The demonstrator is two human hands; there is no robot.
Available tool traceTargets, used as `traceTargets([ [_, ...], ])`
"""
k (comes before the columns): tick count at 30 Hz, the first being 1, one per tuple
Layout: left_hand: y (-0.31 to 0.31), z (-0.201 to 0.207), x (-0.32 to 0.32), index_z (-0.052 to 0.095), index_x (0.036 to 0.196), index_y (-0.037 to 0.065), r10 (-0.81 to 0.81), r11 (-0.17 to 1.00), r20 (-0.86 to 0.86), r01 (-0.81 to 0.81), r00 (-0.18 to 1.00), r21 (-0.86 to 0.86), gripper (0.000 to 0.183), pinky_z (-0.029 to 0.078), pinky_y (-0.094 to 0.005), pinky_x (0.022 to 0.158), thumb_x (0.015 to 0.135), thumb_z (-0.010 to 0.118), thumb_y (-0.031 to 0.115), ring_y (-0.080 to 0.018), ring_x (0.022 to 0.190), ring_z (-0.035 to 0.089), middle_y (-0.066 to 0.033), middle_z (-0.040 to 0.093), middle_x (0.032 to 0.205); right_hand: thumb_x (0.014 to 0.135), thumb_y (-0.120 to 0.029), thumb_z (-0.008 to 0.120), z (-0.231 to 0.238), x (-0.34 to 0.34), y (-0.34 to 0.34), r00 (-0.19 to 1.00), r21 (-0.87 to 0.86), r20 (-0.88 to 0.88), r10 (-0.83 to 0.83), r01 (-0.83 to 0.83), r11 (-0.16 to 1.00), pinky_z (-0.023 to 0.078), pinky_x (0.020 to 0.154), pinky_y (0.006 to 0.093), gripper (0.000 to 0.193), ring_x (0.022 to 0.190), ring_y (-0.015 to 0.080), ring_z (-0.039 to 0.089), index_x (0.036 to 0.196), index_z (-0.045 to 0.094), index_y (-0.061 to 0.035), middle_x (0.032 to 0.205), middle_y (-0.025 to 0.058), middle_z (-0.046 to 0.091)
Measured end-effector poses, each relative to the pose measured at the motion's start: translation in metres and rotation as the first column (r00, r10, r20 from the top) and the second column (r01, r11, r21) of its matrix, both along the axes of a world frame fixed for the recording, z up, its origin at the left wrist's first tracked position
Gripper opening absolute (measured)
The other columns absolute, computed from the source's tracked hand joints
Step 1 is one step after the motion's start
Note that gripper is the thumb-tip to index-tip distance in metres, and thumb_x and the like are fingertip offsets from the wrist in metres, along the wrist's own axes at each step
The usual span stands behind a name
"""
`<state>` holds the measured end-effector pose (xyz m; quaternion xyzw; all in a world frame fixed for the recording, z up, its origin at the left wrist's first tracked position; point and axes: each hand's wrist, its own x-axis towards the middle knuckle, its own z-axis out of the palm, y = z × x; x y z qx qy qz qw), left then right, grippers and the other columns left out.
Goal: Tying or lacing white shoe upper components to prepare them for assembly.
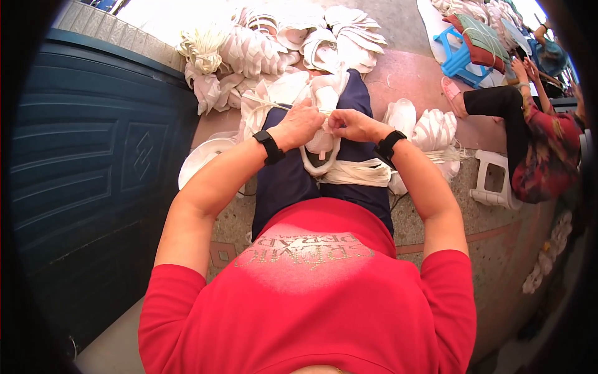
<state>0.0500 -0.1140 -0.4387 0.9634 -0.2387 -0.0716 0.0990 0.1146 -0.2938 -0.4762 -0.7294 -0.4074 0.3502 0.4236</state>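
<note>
Both hands are closed on the same thing. The left hand point(303, 123) has a tight grip on a white soft piece point(321, 140) that lies on the person's lap, and the fingers are curled over its top. The right hand point(351, 124) pinches the same piece from the other side, just beside the left hand, with a narrow grip. The two hands almost touch. A thin white string point(265, 100) runs from the left hand out to the left, up toward a pile.

The white piece sits in the middle, on the dark blue trousers point(283, 181). A wide white band point(358, 172) lies across the lap just below the hands. Each wrist has a black watch band point(269, 146). The person wears a red shirt point(311, 299).

Near the left arm, a round white piece point(202, 159) lies on the floor. Far in front of the hands there is a big pile of white pieces point(280, 43), with a bunch of white strings at its left end. Near the right hand stands a small stack of white pieces point(430, 131). A big dark blue door point(93, 156) is on the left side.

On the right, another person in a red patterned top point(548, 156) sits on the stone floor point(498, 243), well apart from the hands. A small white stool point(495, 181) is next to them, and a blue stool point(461, 59) stands farther back.
</note>
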Motion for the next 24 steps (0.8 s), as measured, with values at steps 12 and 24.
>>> traceTargets([
  [12,0.035,0.02,0.023,0.058,0.062,0.004,0.264,0.616,-0.905,-0.781,0.332,-0.107,0.019,0.028,-0.0229,0.039,0.068,0.061,0.021,-0.0072,0.043,0.039,0.002,0.047,0.052,0.072,-0.01,0.048,0.012,-0.007,0.014,0.947,-0.061,0.287,-0.144,0.168,0.984,0.042,0.062,0.0395,0.014,0.073,0.0354,0.055,0.082,0.051,-0.0012,0.074,0.0194,0.057],
  [24,0.026,0.013,0.04,0.06,0.067,-0.002,0.459,0.799,-0.524,-0.591,0.717,-0.108,0.034,0.041,-0.0302,0.051,0.067,0.066,0.031,-0.0151,0.054,0.051,-0.008,0.056,0.059,0.071,-0.015,0.056,0.001,-0.017,0.013,0.937,0.001,-0.193,-0.29,0.296,0.955,0.044,0.059,0.0275,0.025,0.061,0.0149,0.054,0.092,0.054,-0.001,0.067,0.0065,0.057],
])
